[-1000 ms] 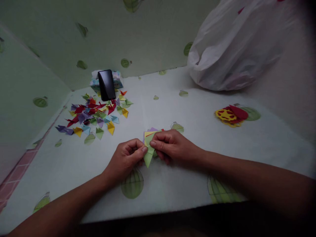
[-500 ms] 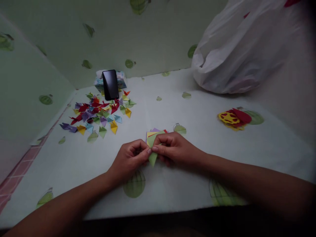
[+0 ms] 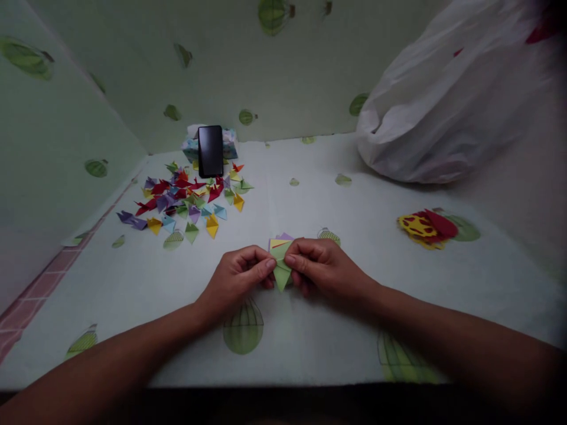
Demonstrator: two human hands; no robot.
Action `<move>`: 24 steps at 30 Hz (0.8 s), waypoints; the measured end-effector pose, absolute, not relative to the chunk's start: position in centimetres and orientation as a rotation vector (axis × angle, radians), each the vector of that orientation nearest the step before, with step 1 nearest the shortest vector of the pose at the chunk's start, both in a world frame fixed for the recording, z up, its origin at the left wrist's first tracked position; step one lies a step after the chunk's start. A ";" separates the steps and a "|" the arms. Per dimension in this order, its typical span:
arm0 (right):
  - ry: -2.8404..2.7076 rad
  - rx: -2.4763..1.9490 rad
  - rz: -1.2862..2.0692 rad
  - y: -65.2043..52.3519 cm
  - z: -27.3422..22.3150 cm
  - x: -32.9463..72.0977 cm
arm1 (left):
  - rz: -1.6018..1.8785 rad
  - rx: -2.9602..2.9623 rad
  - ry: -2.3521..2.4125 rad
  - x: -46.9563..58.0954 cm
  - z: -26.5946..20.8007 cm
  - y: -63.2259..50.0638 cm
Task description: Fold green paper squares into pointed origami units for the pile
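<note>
Between my two hands is a small piece of folded green paper point(image 3: 282, 274), its pointed end toward me. My left hand point(image 3: 243, 271) pinches its left edge between thumb and fingers. On the other side my right hand point(image 3: 325, 265) grips the right edge the same way. Just behind the green piece, partly covered by it and my right fingers, lies a stack of coloured paper sheets point(image 3: 277, 242) with yellow, purple and red showing. A heap of small folded paper pieces point(image 3: 177, 198) in many colours lies at the far left.
A black phone point(image 3: 211, 151) leans upright against a tissue box point(image 3: 230, 143) behind the heap. At the back right sits a bulging white plastic bag point(image 3: 425, 118). Yellow and red cut-out shapes point(image 3: 425, 228) lie in front of it. The table's front edge point(image 3: 283, 385) runs below my hands.
My fingertips have moved apart, from meeting at the middle of the green paper to its two sides, and a crease across it now shows. The whole view has shifted slightly.
</note>
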State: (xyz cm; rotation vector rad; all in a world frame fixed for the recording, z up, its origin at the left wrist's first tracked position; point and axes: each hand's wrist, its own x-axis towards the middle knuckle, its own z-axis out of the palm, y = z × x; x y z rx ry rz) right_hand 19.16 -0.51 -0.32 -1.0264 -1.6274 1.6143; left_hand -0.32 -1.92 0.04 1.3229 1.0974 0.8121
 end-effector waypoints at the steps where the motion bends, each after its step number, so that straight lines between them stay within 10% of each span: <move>1: -1.595 -1.018 1.643 -0.5 -0.4 19.1 | 0.822 1.317 1.107 -0.3 0.1 -1.9; 24: -1.397 -0.946 1.822 -0.6 -0.9 18.8 | 0.898 1.191 1.084 -0.2 0.0 -2.1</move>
